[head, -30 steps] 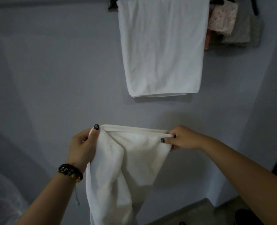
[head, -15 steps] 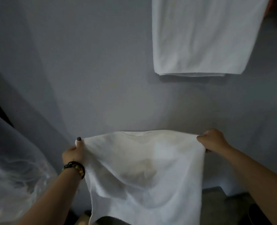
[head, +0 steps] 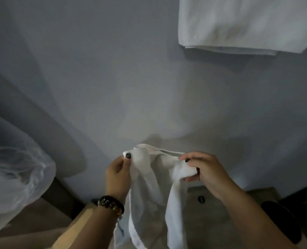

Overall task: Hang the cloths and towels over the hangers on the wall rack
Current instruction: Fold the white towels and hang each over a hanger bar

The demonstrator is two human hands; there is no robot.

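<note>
The grey wall [head: 113, 78] fills my view, with a white towel [head: 248, 24] already hung at its upper right and a clear plastic bag [head: 14, 168] at its lower left. Low against that wall, I've drawn the spread white cloth [head: 149, 194] together, folding it narrower for a hanger: my left hand [head: 117, 175] pinches one top corner, my right hand [head: 204, 169] clutches the bunched other.

A plain grey-blue wall [head: 113, 78] fills most of the frame. A translucent plastic bag [head: 14, 168] occupies the left edge. A beaded bracelet [head: 111, 205] is at lower centre. A dark rounded object [head: 282, 220], unidentifiable, lies on the floor [head: 212, 212] at lower right.
</note>
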